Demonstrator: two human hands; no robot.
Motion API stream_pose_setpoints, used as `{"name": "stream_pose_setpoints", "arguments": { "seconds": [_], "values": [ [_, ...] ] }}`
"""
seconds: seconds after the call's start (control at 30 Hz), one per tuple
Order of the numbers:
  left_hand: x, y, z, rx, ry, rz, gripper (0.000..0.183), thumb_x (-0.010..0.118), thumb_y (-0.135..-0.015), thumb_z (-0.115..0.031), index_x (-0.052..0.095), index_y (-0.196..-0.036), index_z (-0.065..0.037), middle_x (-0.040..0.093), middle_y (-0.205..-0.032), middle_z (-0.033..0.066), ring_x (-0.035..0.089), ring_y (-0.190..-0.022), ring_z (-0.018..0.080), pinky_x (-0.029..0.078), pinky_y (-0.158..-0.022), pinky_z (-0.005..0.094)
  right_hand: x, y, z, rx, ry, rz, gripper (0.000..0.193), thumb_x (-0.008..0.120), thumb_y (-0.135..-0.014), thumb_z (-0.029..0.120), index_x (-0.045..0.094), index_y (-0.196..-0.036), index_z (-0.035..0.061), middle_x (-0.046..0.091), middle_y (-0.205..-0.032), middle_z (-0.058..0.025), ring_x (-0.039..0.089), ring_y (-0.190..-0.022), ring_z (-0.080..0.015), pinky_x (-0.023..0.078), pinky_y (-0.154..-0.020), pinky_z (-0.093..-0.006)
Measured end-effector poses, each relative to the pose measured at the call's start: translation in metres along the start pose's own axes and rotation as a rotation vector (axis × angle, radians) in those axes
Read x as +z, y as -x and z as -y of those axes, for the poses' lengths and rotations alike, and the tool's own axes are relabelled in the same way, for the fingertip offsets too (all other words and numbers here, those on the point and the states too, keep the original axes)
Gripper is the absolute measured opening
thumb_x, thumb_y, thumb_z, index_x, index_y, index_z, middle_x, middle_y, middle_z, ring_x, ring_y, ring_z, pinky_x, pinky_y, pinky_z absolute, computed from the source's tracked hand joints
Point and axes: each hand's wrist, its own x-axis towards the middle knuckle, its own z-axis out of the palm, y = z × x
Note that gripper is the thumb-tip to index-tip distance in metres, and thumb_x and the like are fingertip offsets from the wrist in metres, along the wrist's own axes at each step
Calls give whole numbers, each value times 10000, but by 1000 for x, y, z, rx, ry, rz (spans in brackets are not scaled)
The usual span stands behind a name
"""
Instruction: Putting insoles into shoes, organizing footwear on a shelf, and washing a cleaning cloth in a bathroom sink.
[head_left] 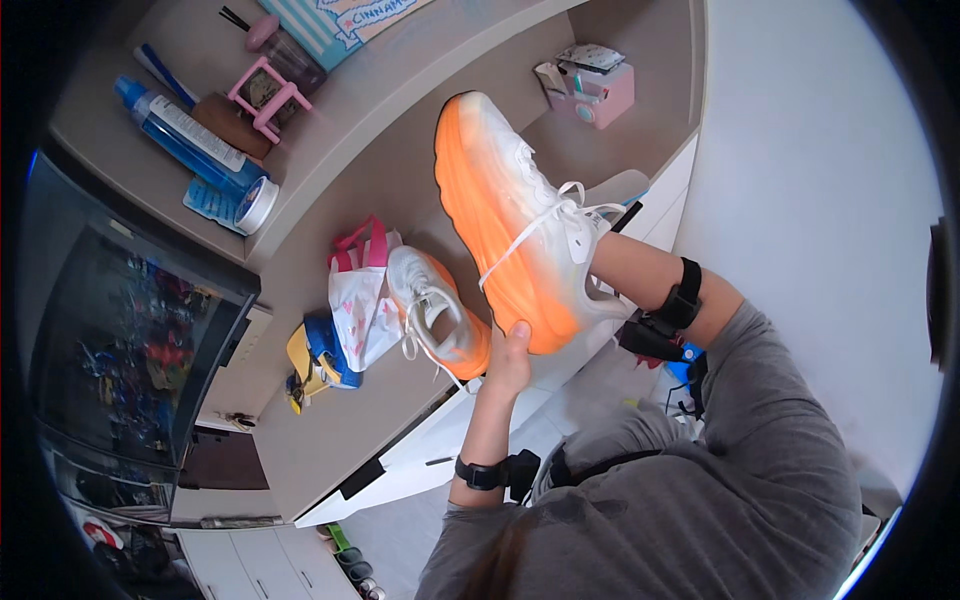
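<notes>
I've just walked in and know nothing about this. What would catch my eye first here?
Probably the bright orange and white shoe in the middle, held up near its heel by the left grip. Next comes a similar second shoe just to its left, sitting on the shelf beside a pink-handled white bag. After that, perhaps the blue bottle at the upper left.

Sneaker point(412, 284) and bag point(362, 312) on counter point(312, 432).

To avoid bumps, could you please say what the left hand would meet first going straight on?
Probably the raised shoe, as the left hand rests against its orange sole; depth beyond is unclear.
</notes>
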Motion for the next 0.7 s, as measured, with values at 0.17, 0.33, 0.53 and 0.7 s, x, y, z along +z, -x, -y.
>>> {"name": "stream_pose_setpoints", "arguments": {
  "seconds": [0.17,0.33,0.53,0.7],
  "values": [
    [6,-7,-25,-115,91,-111,618,391,-856,-451,326,-1258,15,419,-1243,99,397,-1138,195,295,-957,319,1,5,-2,56,-44,34,286,519,-797,138,543,-1046,0,576,-1003,-132,534,-930,-219,396,-847,-300],
    [9,-22,-30,-77,367,-217,604,355,-861,-468,324,-1270,-25,415,-1256,85,402,-1159,197,306,-968,334,-19,33,17,205,-485,225,274,445,-808,132,562,-1021,6,586,-922,-112,533,-817,-158,430,-749,-285],
    [7,-33,-27,8,472,-134,613,311,-842,-515,319,-1285,-92,406,-1267,77,404,-1168,205,340,-949,379,-81,60,41,173,-741,209,238,496,-826,143,557,-1011,6,561,-879,-54,534,-751,-130,457,-621,-259],
    [5,-40,-28,-16,649,-93,641,251,-778,-592,351,-1258,-179,473,-1175,48,532,-963,207,452,-502,347,-91,63,34,196,-358,-213,502,574,-804,323,457,-1166,-5,561,-1015,-109,585,-816,-171,478,-673,-280]
  ]
}}
